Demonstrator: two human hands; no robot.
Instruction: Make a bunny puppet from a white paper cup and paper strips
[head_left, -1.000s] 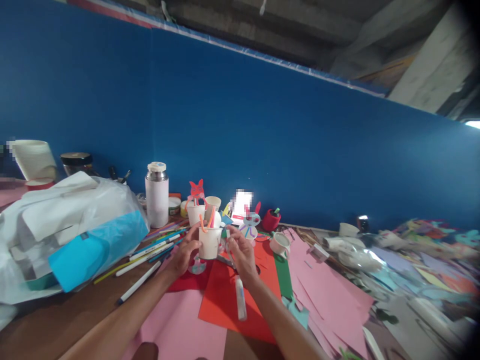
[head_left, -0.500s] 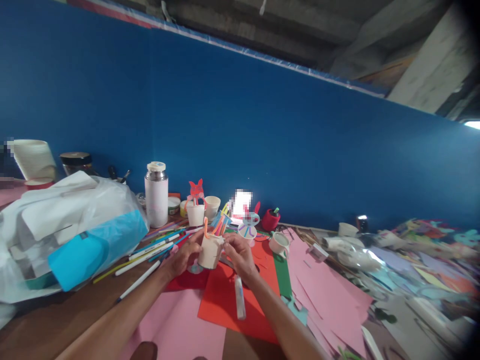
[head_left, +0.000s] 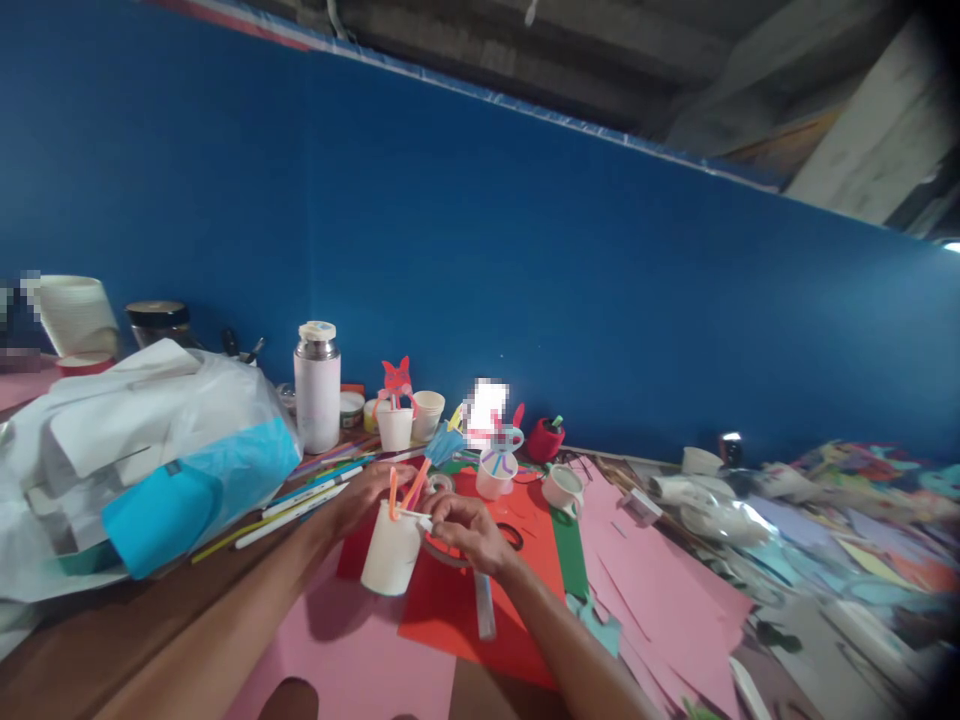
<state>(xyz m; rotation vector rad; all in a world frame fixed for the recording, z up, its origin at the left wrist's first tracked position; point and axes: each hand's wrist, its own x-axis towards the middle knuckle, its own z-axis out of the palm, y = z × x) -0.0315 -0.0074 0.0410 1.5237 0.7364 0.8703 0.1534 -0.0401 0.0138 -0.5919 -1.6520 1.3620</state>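
A white paper cup is held tilted above the pink sheet, casting a shadow on it. Orange strips stand up at its rim. My right hand is closed, thumb and fingers pinching at the right side of the cup's rim, where a thin white edge or stick shows. Behind the cup, my left hand stretches over the pens with its fingers extended; the cup hides part of it. Past the fingers stands a blue paper piece with coloured sticks. A white tube lies below my right hand.
Red paper and pink sheets cover the table. Markers lie at left beside a plastic bag of paper. A thermos, decorated cups, and a white mug stand behind. Paper scraps pile at right.
The cup has moved left, down and nearer to me, and now tilts. My left hand has left the cup's side and reaches behind it. My right hand has shifted slightly down with the cup.
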